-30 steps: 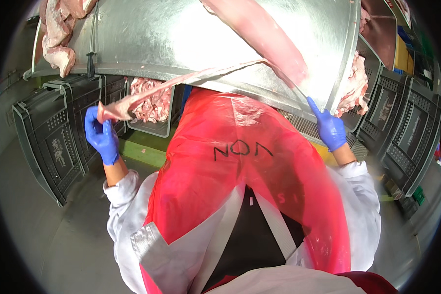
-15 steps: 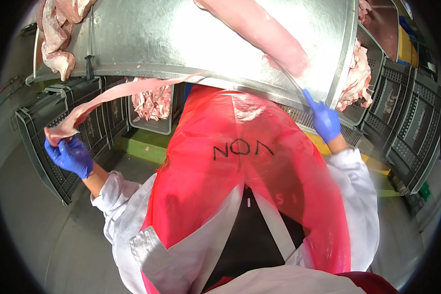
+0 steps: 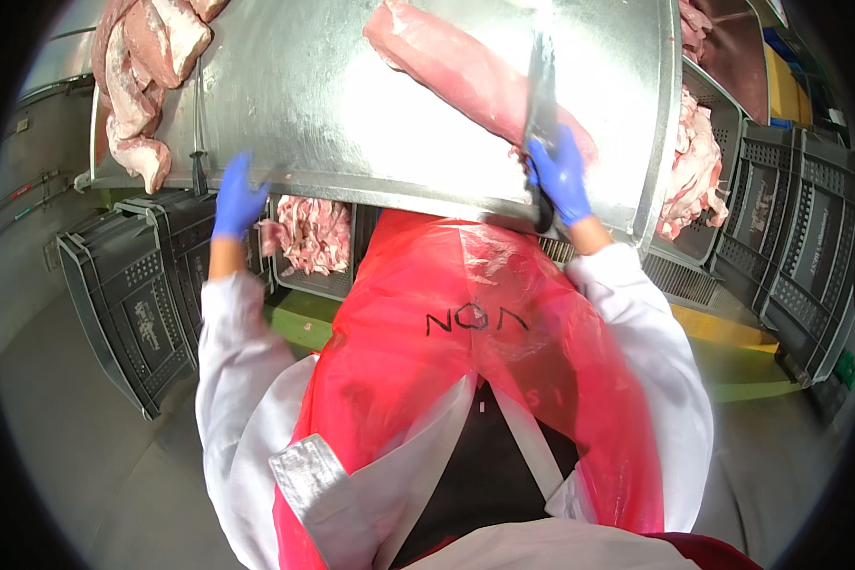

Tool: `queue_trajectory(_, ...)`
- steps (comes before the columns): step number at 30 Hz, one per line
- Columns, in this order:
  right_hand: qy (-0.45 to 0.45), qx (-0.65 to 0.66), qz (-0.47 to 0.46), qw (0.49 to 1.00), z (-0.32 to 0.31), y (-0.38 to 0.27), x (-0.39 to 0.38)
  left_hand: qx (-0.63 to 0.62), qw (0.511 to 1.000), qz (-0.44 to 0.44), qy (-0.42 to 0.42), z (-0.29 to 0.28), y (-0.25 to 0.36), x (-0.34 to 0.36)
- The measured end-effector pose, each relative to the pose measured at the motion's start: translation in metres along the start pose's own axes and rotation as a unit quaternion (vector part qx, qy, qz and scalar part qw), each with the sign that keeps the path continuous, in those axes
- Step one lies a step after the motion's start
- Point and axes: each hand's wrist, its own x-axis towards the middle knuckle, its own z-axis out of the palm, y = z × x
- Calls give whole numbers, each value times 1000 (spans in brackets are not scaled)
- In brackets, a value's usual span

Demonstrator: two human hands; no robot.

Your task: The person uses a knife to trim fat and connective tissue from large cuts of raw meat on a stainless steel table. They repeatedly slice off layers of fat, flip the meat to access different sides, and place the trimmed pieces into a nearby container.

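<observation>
My left hand (image 3: pixel 240 197), in a blue glove, is at the near edge of the steel table (image 3: pixel 285 104), fingers stretched out and nothing visible in them. Just below and right of it sits a dark crate of pale meat trimmings (image 3: pixel 312 237). In my gloved right hand (image 3: pixel 562 176) is a knife (image 3: pixel 542 81); its dark handle end sticks out toward me and its blade points away, over the meat. A long, smooth pink loin (image 3: pixel 461 76) lies slantwise on the table, its near right end partly hidden by that hand and the knife.
Several untrimmed meat pieces (image 3: pixel 133 85) lie at the table's far left, beside a sharpening steel (image 3: pixel 199 157) with a black handle. On the right stands another crate of trimmings (image 3: pixel 695 176). Dark crates (image 3: pixel 133 313) flank me left, others (image 3: pixel 779 228) right.
The long meat strip has left my left hand, which has moved up and right to the table edge. My right hand has moved up and left with the knife, whose blade now points away.
</observation>
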Motion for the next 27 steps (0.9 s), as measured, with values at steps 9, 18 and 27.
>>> queue_trajectory(9,178,-248,-62,950,28,6,64,85,896,343,-269,-8,286,314)
queue_trajectory(18,173,-348,-141,910,1,-33,115,-138,946,269,-118,0,271,197)
queue_trajectory(27,-7,-514,-45,857,35,-18,15,-71,969,237,-11,11,278,158)
